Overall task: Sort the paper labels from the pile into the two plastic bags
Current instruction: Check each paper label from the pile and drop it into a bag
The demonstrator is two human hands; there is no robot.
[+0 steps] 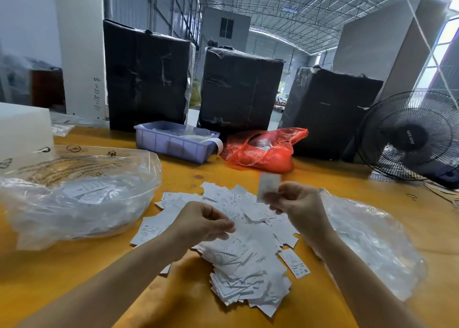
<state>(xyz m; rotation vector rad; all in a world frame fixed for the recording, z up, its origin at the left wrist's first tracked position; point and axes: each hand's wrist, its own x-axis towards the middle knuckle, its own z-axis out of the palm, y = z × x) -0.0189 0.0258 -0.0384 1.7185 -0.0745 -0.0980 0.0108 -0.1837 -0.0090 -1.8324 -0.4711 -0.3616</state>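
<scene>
This is a warehouse or packing hall in a factory. A high metal-truss roof (285, 7) with corrugated sheeting spans a long open bay. Three big black-wrapped cartons (146, 76) stand in a row at the far edge of a yellow surface (74, 278). On the surface lie packing supplies: a lilac plastic bin (173, 145) holding bagged items, a red plastic bag (263, 151), clear plastic bags (82, 196) and a heap of printed paper labels (246, 248). A black fan (409, 135) stands at the right, beside a tall window.
</scene>
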